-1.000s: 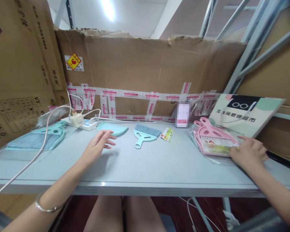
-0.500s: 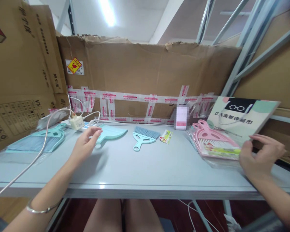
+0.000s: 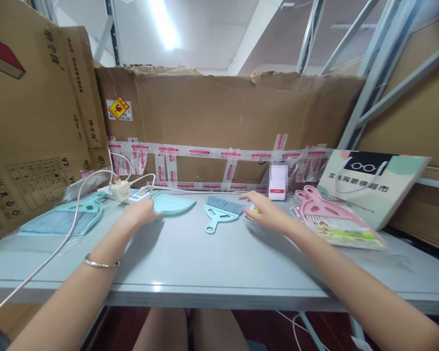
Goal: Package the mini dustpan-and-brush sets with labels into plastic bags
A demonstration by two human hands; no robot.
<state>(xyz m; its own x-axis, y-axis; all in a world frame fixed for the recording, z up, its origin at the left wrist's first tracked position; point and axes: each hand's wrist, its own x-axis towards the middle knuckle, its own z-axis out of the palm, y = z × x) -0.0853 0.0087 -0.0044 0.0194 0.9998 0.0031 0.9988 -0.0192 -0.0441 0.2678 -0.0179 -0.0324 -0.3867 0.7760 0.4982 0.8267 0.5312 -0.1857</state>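
On the grey table, my left hand (image 3: 142, 216) is closed around the handle end of a mint-green dustpan (image 3: 173, 204); its fingers partly hide that end. To the right, a small blue-bristled hand brush (image 3: 221, 213) lies with its mint handle towards me. My right hand (image 3: 265, 210) reaches over a small printed card (image 3: 252, 214), covering most of it. Its fingers are stretched out and apart, close to the brush's right end, with nothing seen in them.
Pink dustpan sets (image 3: 332, 219) in clear wrap lie at right before a paper bag (image 3: 373, 183). A wrapped mint set (image 3: 69, 214) lies at left under a white cable (image 3: 73, 224). A power strip (image 3: 134, 196), a phone (image 3: 278, 183) and a large carton (image 3: 205, 112) stand behind.
My right hand has moved left from beside the pink sets to the card. My left hand has come down onto the dustpan's handle end. The view has shifted slightly.
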